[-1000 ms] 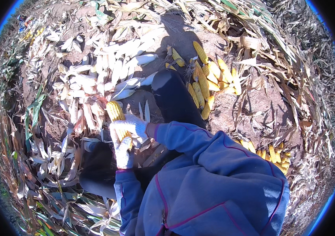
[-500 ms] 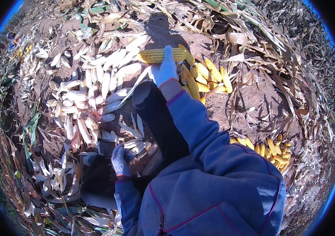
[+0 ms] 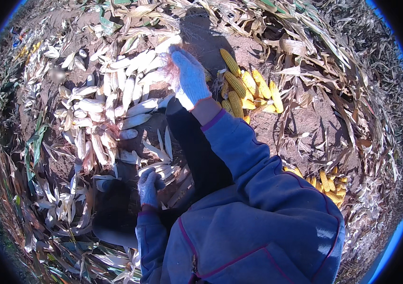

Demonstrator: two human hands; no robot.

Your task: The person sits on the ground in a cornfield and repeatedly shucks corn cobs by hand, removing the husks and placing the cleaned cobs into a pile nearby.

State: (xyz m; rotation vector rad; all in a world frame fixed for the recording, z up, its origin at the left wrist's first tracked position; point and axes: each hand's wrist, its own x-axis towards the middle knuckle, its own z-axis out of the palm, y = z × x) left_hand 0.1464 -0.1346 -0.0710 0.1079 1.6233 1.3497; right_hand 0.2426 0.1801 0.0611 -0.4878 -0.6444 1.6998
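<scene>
My right hand (image 3: 190, 80), in a white knitted glove, is over the near edge of a heap of pale husked-over corn ears (image 3: 137, 92). Reddish corn silk (image 3: 170, 71) shows at its fingertips; the fingers are partly hidden, so their grip is unclear. Just right of this hand lies a small pile of bare yellow corn cobs (image 3: 246, 90), with one cob (image 3: 230, 61) resting at its far end. My left hand (image 3: 149, 187), also gloved, stays low by my leg with its fingers curled in. Whatever it holds, if anything, is hidden. Loose pale husks (image 3: 161, 161) lie just beyond it.
A second pile of yellow cobs (image 3: 331, 184) lies at the right, partly behind my sleeve. Dry stalks and leaves (image 3: 315, 52) form a bank along the far right. My dark-trousered leg (image 3: 196, 146) stretches between the husked-over heap and the yellow cobs.
The yellow cob in my right hand has been let go and rests with the pile on the right. That hand has shifted slightly left, to the silk and pale husks. My left hand has barely moved.
</scene>
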